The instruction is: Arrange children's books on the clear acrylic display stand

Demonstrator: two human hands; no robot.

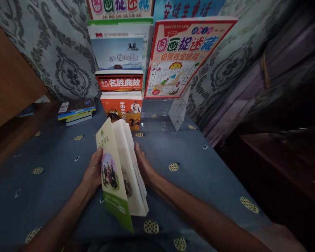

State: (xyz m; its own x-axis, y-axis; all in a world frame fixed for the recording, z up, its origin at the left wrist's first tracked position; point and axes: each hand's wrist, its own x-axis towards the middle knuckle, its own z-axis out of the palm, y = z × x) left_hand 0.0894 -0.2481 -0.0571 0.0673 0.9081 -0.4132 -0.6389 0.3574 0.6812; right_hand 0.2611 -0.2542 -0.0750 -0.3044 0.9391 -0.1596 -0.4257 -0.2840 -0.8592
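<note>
While the left hand (pixel 93 169) is gripping the outer edge of a green-and-cream book (pixel 111 175), its thumb is resting along the cover and its other fingers are hiding behind; the right hand (pixel 145 164) is holding the thick page block from the opposite side, its thumb standing at the edge and its fingers hiding too, so how tightly they are curling I cannot tell; the book is sitting between the two, touching both, neither hand being nearer; its long axis is running away from the person, the upper end leaning a little left and pointing at the display; the cover is standing apart from the pages, and a grey picture is showing in the gap; beneath, the patterned bench (pixel 189 196) is spreading out; just beyond the book's top, an orange book (pixel 128 108) is standing in the lowest tier, though I cannot judge whether they are touching; behind and above, a red book (pixel 120 83) and a blue-covered book (pixel 118 52) are rising in steps; to the right, a picture-puzzle book (pixel 180 59) is leaning above bare clear tiers (pixel 157 123); well off to the left, a small stack of books (pixel 77 113) is lying near the patterned curtain (pixel 68 66).
</note>
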